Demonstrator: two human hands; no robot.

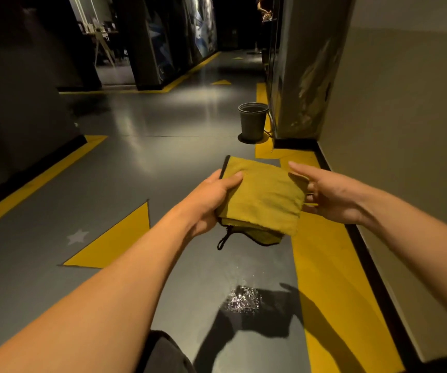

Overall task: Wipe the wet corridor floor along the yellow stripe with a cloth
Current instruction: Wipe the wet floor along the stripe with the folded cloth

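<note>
Folded yellow cloth point(264, 197) held in the air above the wet patch point(242, 300) on the grey floor point(141, 162), gripped at its left edge by the left hand point(211, 200), the right hand point(327, 192) pinching its right edge, yellow stripe point(333, 265) beneath, black bucket point(252, 121) beyond.

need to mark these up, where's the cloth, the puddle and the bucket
cloth point(265, 195), head view, middle of its folded top face
puddle point(242, 300), head view, glinting wet patch
bucket point(252, 122), head view, front wall
</note>
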